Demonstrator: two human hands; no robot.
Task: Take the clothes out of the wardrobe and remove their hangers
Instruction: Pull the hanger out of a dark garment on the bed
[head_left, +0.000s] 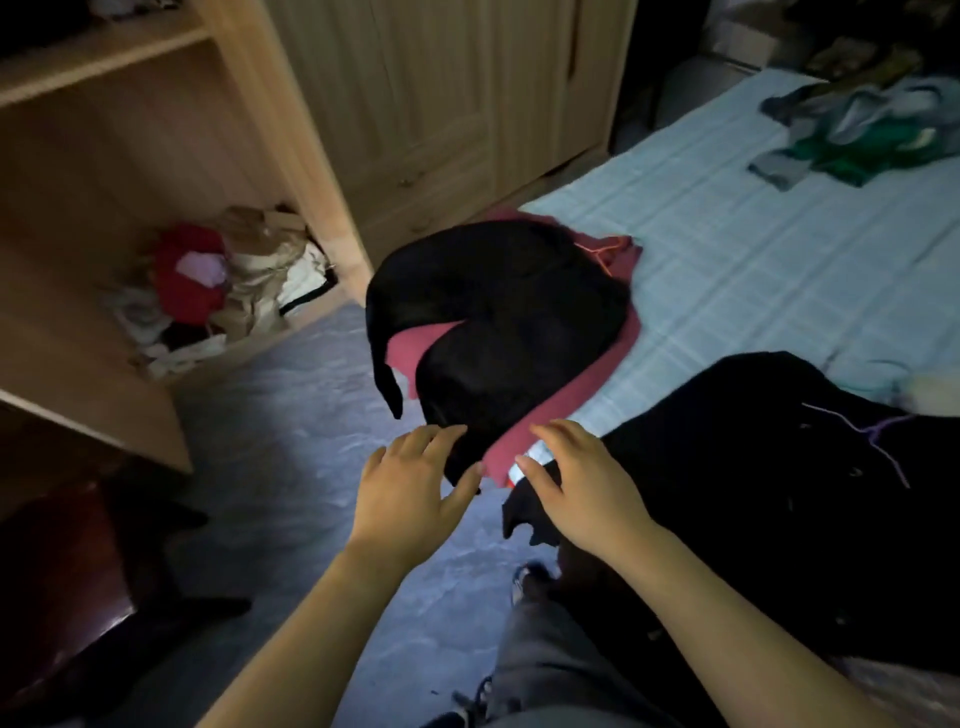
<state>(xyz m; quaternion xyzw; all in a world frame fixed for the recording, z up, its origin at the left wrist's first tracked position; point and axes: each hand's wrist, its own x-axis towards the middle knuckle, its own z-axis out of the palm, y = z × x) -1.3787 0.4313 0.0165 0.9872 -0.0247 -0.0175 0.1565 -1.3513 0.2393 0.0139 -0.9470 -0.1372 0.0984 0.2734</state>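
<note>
A pile of black garments (498, 312) lies over a maroon garment (587, 384) on the near corner of the bed (753, 270). An orange hanger (605, 254) pokes out at the pile's far side. My left hand (410, 493) hovers with spread fingers at the pile's near edge. My right hand (582, 483) is spread beside it, fingers over the maroon hem and a white patch. Another black garment (779, 493) with a purple hanger (878, 436) lies under my right forearm. The open wardrobe (130, 182) stands at the left.
Red and beige items (218, 286) fill the wardrobe's lower shelf. Shut wardrobe doors (441, 104) stand behind the bed. Green and grey clothes (872, 135) lie at the bed's far side. Grey floor (275, 426) runs between wardrobe and bed. My trouser leg (550, 670) is below.
</note>
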